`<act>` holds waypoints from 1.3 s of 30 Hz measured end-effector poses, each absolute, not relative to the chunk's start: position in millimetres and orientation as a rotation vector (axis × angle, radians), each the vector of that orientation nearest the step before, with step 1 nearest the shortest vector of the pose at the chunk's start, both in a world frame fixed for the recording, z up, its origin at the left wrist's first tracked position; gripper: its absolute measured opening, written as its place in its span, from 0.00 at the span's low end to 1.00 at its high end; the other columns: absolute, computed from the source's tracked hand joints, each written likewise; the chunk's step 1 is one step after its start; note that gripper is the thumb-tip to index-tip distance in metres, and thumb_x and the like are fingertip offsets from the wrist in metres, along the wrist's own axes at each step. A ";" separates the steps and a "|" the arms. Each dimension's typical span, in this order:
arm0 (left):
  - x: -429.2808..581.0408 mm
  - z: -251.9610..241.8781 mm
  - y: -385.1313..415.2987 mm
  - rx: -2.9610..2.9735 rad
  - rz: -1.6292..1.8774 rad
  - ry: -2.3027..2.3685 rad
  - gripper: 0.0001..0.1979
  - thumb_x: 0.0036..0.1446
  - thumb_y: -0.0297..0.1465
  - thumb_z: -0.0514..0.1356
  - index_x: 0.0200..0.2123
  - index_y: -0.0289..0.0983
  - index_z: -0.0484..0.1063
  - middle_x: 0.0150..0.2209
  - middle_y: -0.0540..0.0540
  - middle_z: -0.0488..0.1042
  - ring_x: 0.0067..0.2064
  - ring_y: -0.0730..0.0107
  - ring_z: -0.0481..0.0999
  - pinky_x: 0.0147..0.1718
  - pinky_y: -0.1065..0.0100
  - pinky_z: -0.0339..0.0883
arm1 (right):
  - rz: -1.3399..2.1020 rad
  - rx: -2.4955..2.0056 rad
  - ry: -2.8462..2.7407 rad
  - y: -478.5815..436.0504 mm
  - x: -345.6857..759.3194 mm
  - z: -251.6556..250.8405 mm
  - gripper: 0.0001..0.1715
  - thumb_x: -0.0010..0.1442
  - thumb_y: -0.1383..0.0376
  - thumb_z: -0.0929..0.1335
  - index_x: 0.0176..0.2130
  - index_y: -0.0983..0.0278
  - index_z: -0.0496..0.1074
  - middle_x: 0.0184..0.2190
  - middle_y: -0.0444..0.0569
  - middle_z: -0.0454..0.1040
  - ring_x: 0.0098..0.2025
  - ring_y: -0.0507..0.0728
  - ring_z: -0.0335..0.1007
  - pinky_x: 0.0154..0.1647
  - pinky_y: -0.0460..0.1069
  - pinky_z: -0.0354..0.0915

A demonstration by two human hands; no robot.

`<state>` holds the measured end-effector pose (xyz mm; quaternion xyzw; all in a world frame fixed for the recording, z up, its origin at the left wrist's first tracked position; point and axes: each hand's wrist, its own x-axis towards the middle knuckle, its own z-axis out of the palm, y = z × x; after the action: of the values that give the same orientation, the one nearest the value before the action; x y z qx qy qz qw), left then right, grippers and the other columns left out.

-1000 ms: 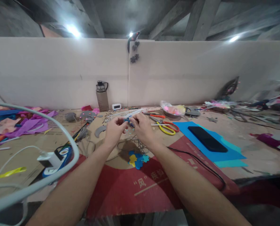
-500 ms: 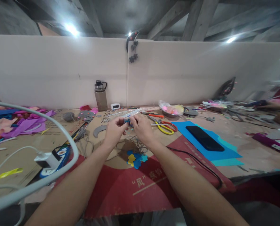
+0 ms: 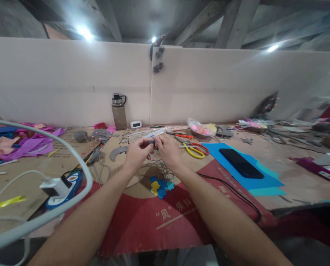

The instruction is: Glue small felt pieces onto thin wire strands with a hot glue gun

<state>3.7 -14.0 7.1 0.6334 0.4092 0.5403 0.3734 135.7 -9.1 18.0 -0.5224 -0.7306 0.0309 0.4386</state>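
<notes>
Left hand (image 3: pixel 137 155) and right hand (image 3: pixel 168 149) pinching small bluish piece (image 3: pixel 153 142) together, just left of scissors (image 3: pixel 192 153); knuckles mostly hiding it, can't really tell shape. Slack pinch would be risking drop into grey string (image 3: pixel 165 171) lying nearer than scissors.

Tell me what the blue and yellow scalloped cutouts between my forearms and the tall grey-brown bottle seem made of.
The cutouts look like matte felt or foam sheet: even colour, clean edges, no shine. The bottle seems smooth, translucent plastic, judging by its hazy tinted body, though glass is possible.
</notes>
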 end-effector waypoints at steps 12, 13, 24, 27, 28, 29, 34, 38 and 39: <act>4.2 13.0 -20.1 1.676 1.321 1.081 0.11 0.49 0.34 0.58 0.34 0.34 0.76 0.24 0.48 0.72 0.23 0.75 0.69 0.18 0.75 0.62 | 0.050 -1.381 -1.963 -12.3 136.9 22.5 0.24 0.65 0.57 0.56 0.28 0.64 0.72 0.26 0.47 0.73 0.27 0.51 0.64 0.28 0.46 0.50; 4.2 13.3 -20.6 1.688 1.309 1.100 0.11 0.49 0.34 0.58 0.33 0.34 0.75 0.24 0.48 0.71 0.23 0.75 0.70 0.18 0.75 0.62 | 0.013 -1.391 -1.977 -12.3 137.1 22.4 0.24 0.65 0.57 0.56 0.29 0.64 0.73 0.26 0.47 0.73 0.28 0.52 0.64 0.28 0.46 0.50; 0.5 11.2 -16.5 1.584 1.424 1.243 0.09 0.45 0.34 0.60 0.27 0.35 0.75 0.22 0.48 0.73 0.21 0.74 0.70 0.19 0.74 0.61 | 0.107 -1.217 -2.071 -16.3 133.3 21.4 0.30 0.66 0.54 0.51 0.28 0.64 0.71 0.29 0.51 0.73 0.31 0.54 0.65 0.31 0.48 0.51; -2.1 9.7 -11.8 1.446 1.450 1.229 0.08 0.44 0.34 0.61 0.27 0.35 0.74 0.22 0.48 0.72 0.21 0.76 0.69 0.19 0.75 0.61 | 0.304 -1.122 -2.028 -17.0 134.0 22.8 0.30 0.66 0.54 0.50 0.27 0.65 0.69 0.25 0.48 0.71 0.28 0.52 0.63 0.30 0.47 0.53; -2.8 9.4 -10.5 1.400 1.463 1.214 0.09 0.44 0.35 0.61 0.27 0.35 0.73 0.22 0.49 0.72 0.21 0.76 0.69 0.19 0.75 0.61 | 0.346 -1.120 -2.000 -16.6 134.5 23.0 0.29 0.65 0.54 0.51 0.27 0.65 0.68 0.24 0.47 0.70 0.27 0.52 0.63 0.30 0.46 0.53; -3.6 9.4 -9.5 1.356 1.477 1.196 0.09 0.43 0.35 0.62 0.27 0.35 0.72 0.22 0.49 0.72 0.21 0.76 0.68 0.19 0.75 0.61 | 0.374 -1.129 -1.970 -16.0 134.9 23.1 0.28 0.65 0.55 0.52 0.26 0.65 0.68 0.24 0.47 0.70 0.27 0.51 0.62 0.29 0.46 0.53; -5.9 11.1 -8.8 1.174 1.467 1.090 0.13 0.40 0.37 0.65 0.28 0.36 0.70 0.25 0.51 0.71 0.22 0.78 0.69 0.20 0.75 0.62 | 0.421 -1.135 -1.821 -13.5 134.5 21.2 0.15 0.60 0.60 0.60 0.28 0.65 0.69 0.24 0.44 0.69 0.28 0.51 0.61 0.30 0.46 0.53; -5.0 13.0 -10.2 1.073 1.457 1.033 0.14 0.39 0.36 0.65 0.30 0.36 0.69 0.26 0.52 0.71 0.24 0.77 0.71 0.22 0.74 0.64 | 0.581 -1.068 -1.740 -11.1 129.7 15.3 0.15 0.57 0.59 0.62 0.27 0.66 0.71 0.22 0.43 0.68 0.26 0.50 0.60 0.29 0.45 0.54; -4.4 13.5 -10.6 1.055 1.458 1.022 0.14 0.39 0.36 0.66 0.30 0.36 0.69 0.25 0.52 0.71 0.24 0.76 0.71 0.23 0.74 0.65 | 0.623 -1.057 -1.725 -10.1 128.5 13.6 0.15 0.56 0.59 0.62 0.27 0.66 0.71 0.22 0.43 0.69 0.26 0.50 0.60 0.29 0.45 0.55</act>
<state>-4.4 -10.6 13.5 0.4382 0.4247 0.6055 0.5108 128.5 -10.1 13.6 -0.4350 -0.7104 0.2564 0.4902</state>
